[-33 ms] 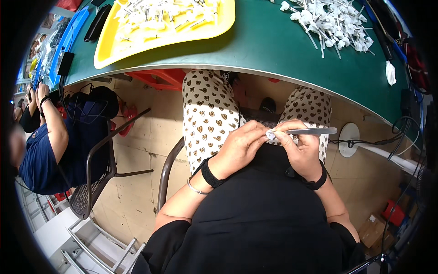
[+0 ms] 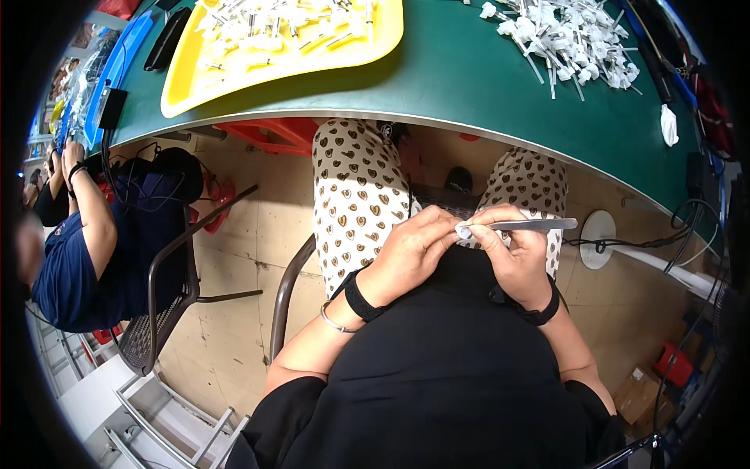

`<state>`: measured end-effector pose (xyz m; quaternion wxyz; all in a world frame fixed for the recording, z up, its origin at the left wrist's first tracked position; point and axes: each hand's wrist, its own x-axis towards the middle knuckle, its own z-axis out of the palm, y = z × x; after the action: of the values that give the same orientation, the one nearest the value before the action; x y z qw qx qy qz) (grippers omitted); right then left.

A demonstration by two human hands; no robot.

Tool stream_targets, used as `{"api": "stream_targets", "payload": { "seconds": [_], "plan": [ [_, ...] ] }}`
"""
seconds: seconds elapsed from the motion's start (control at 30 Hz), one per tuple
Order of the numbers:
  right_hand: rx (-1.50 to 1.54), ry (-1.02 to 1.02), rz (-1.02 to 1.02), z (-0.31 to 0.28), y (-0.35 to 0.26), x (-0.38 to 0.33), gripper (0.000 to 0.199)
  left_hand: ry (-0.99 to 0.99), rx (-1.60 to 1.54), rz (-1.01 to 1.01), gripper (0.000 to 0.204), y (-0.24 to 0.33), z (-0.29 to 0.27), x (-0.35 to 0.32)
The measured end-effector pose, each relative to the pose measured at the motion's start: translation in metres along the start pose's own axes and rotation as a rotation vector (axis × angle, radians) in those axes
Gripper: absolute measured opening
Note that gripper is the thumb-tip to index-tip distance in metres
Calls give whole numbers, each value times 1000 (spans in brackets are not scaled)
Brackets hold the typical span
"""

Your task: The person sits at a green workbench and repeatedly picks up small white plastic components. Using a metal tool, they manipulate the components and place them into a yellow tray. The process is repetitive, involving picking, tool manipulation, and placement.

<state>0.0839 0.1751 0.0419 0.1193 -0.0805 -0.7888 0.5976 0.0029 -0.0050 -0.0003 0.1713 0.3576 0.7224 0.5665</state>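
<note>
At the far left I see a co-worker (image 2: 82,227) in a dark blue top, seated on a brown chair (image 2: 160,273). Next comes a yellow tray (image 2: 180,90) of small white and metallic pieces (image 2: 273,31), on a green table (image 2: 453,70). In the centre, over the lap and below the table edge, the wearer's left hand (image 2: 412,248) has its fingertips drawn together, pinching a small white piece (image 2: 463,231). The piece sits between the two hands; its far side is hidden from me. Just right, the right hand (image 2: 514,254) pinches a slim metal tool (image 2: 543,224) between thumb and fingers, its broad end pointing right. I'd judge a light, steady left pinch best, with the hands close together and the tool aligned to the piece rather than levered sideways. Farther right lie a heap of white-capped sticks (image 2: 566,43) and, apart from it, a white scrap (image 2: 669,125).
</note>
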Motion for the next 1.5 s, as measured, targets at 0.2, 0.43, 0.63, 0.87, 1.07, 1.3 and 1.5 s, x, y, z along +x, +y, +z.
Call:
{"api": "stream_targets", "payload": {
  "seconds": [0.2,0.43,0.63,0.87,1.07,1.3,1.5],
  "plan": [
    [-73,-49,-93,-1,-2,4,2,-5,-3,19,19,-1,0,0],
    [-234,-145,-241,-7,-8,12,5,-19,-4,31,19,-4,2,-1],
    [33,-35,-27,-3,-5,0,8,21,-13,25,18,-1,1,1],
    [161,20,53,-1,3,-6,11,34,42,30,18,1,0,1],
    [147,35,56,1,6,-6,9,33,35,31,18,2,0,1],
    [109,46,34,2,7,-4,8,29,39,33,17,2,0,1],
    [104,40,42,2,7,-3,7,20,52,29,17,1,0,0]
  ]
}}
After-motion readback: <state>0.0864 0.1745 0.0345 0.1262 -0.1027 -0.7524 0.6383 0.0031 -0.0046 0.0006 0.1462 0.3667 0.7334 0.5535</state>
